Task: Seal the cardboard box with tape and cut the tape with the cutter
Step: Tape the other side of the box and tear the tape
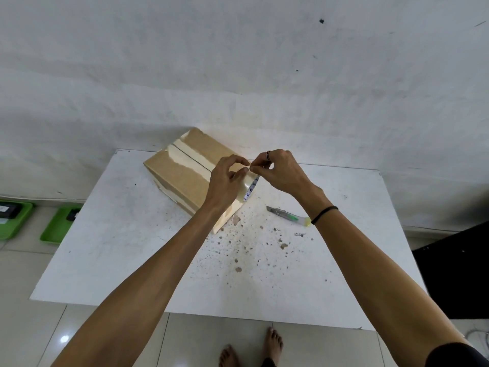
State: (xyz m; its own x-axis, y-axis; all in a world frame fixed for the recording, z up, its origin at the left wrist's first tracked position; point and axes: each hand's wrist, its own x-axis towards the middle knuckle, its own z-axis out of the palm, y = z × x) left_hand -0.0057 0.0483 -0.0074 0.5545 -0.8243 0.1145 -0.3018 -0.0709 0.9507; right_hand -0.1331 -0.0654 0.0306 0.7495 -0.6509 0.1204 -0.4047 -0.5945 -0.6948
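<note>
While my bare feet stand below the white table, the cutter lies untouched under my right wrist. Beyond it, my left hand grips the tape roll as my right hand pinches its loose end, over the cardboard box.

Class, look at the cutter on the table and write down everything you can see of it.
The cutter is a slim utility knife lying flat on the white table, to the right of the cardboard box and apart from it. Its far end looks grey and metallic, its middle shows green, and its near end is pale yellowish, seemingly plastic. It lies at a slant, partly hidden under the right forearm. Neither hand touches it. Whether the blade is out cannot be told.
</note>
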